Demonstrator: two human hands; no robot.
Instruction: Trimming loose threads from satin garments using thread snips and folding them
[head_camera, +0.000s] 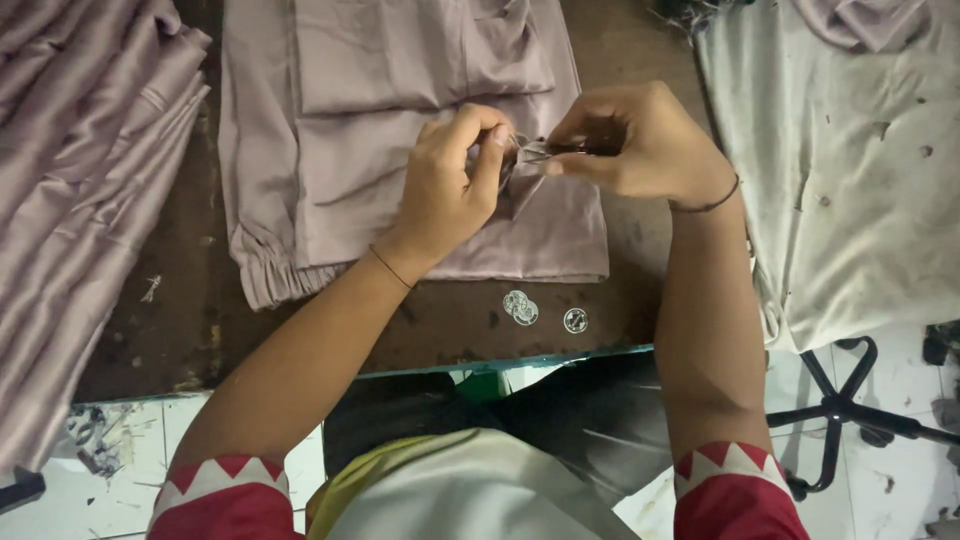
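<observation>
A mauve folded garment (380, 120) with an elastic cuff lies on the dark wooden table (180, 320). My left hand (450, 185) pinches a small fold of its fabric near the middle. My right hand (630, 140) is closed on a small metal thread snipper (535, 152), whose tip meets the pinched fabric between the two hands. Thin bands sit on both wrists.
A stack of mauve cloth (80, 180) fills the left side. A stained whitish cloth (860, 170) covers a surface on the right, above a black chair base (850, 410). Three round silvery stickers (530, 310) lie near the table's front edge.
</observation>
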